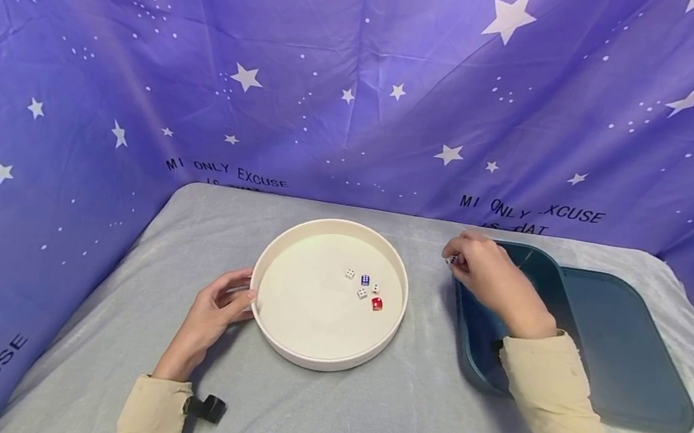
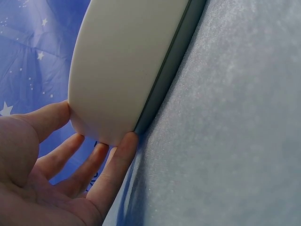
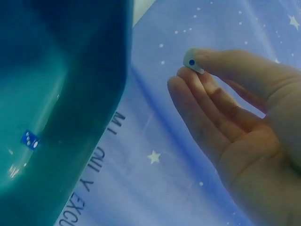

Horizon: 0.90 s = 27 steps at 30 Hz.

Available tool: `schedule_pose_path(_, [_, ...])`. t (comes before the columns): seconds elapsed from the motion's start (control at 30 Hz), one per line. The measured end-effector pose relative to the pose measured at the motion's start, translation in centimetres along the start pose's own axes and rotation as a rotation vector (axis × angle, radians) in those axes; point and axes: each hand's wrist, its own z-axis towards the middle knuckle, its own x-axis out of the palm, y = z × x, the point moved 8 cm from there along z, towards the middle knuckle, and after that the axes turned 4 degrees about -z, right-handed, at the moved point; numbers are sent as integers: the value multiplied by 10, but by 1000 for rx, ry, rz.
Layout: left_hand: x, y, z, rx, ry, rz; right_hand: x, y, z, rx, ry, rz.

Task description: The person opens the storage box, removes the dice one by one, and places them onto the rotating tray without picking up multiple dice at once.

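Note:
A round cream tray (image 1: 292, 338) lies on the cloth, with several small dice in its right half: white ones, a blue die (image 1: 365, 280) and a red die (image 1: 377, 303). At the tray's left side my left hand (image 1: 220, 306) holds the wall, thumb at the rim and fingertips against the outside, as the left wrist view shows. My right hand (image 1: 485, 274) pinches a white die (image 3: 192, 61) with a blue pip between thumb and fingertips. It is above the left rim of a dark teal bin (image 1: 466, 344). Another blue die (image 3: 30, 140) lies inside that bin.
A flat teal lid or panel (image 1: 634, 356) lies right of the bin. Pale grey plush cloth (image 1: 352, 432) covers the table. Purple star-printed fabric (image 1: 360, 58) hangs behind and at both sides. A black strap piece (image 1: 211, 408) sits at the left cuff.

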Motion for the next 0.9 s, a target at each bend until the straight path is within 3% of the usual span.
schedule_pose_path(0.27, [0,0,0,8,5,-3,7,16,6,-25,-19,20])
schedule_pose_path(0.9, [0,1,0,14,8,-19,42,59,23,-103,28,9])
